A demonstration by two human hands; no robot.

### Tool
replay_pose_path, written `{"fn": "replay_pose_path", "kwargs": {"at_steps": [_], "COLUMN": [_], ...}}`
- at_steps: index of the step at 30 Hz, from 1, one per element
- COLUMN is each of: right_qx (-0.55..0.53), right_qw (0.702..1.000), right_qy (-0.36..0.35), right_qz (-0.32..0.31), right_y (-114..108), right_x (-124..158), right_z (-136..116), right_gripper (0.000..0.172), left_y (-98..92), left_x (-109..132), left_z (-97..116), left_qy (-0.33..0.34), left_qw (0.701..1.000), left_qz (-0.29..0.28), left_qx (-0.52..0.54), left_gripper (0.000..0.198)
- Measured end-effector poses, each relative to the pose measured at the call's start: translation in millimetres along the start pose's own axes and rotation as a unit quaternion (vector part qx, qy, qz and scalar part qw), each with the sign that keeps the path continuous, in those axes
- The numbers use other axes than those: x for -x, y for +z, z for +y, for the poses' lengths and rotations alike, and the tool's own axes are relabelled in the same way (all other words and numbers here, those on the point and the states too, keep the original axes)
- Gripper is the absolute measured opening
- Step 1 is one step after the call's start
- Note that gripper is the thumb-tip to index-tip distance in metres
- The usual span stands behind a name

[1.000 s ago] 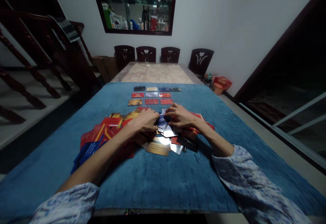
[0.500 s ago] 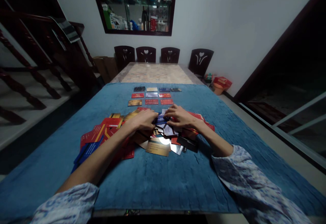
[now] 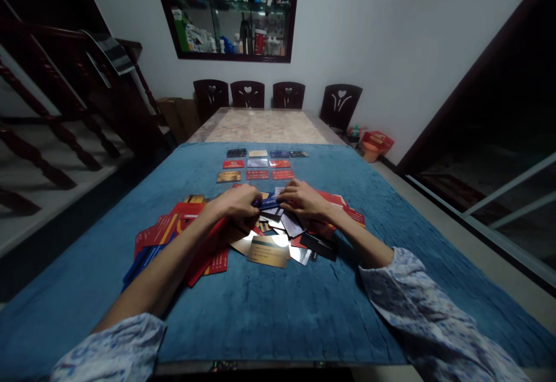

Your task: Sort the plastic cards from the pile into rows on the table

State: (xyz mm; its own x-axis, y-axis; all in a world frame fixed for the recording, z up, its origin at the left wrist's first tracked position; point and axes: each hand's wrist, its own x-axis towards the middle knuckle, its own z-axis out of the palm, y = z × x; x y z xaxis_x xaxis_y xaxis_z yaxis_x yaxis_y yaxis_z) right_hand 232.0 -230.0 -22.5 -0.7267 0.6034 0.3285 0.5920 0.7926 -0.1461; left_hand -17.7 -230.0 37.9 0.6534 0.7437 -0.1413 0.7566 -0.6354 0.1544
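A loose heap of plastic cards (image 3: 264, 249), red, gold, blue and black, lies spread over the blue cloth (image 3: 278, 312) in front of me. My left hand (image 3: 234, 204) and my right hand (image 3: 302, 199) meet above the heap's far middle. Both pinch one dark blue card (image 3: 268, 203), held slightly above the pile. Beyond my hands, several cards (image 3: 258, 165) are laid out in three neat rows on the cloth.
A red and blue fan of cards (image 3: 160, 237) stretches to the left of the heap. Past the cloth shows the bare marble tabletop (image 3: 264, 124), with several dark chairs (image 3: 286, 94) at its far end. A staircase railing (image 3: 65, 110) is on the left.
Both hands have lifted a little off the pile, bringing the dark blue card up between their fingertips. The cards under them have shifted slightly.
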Motion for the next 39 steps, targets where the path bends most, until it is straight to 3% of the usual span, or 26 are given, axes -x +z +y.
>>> {"fn": "replay_pose_path", "kwargs": {"at_steps": [5,12,31,39], "right_qx": [0.031,0.064,0.101,0.115], "right_qw": [0.997,0.992,0.976,0.978], "right_qy": [-0.015,0.008,0.165,0.144], "right_qz": [0.068,0.112,0.102,0.095], "right_y": [9,14,13,19], "right_x": [-1,-8,-42,-43], "right_z": [2,0,-17,-14], "right_gripper": [0.028,0.03,0.028,0.033], "left_y": [-1.2,5.9,14.5,25.6], "left_x": [-2,-8,-16,-23], "left_z": [-3,-16,-41,-49], "left_qy": [0.021,0.021,-0.022,-0.016], "left_qw": [1.0,0.996,0.985,0.979], "left_qz": [0.005,0.072,0.165,0.194], "left_qx": [0.014,0.043,0.04,0.061], "left_gripper": [0.021,0.024,0.03,0.035]}}
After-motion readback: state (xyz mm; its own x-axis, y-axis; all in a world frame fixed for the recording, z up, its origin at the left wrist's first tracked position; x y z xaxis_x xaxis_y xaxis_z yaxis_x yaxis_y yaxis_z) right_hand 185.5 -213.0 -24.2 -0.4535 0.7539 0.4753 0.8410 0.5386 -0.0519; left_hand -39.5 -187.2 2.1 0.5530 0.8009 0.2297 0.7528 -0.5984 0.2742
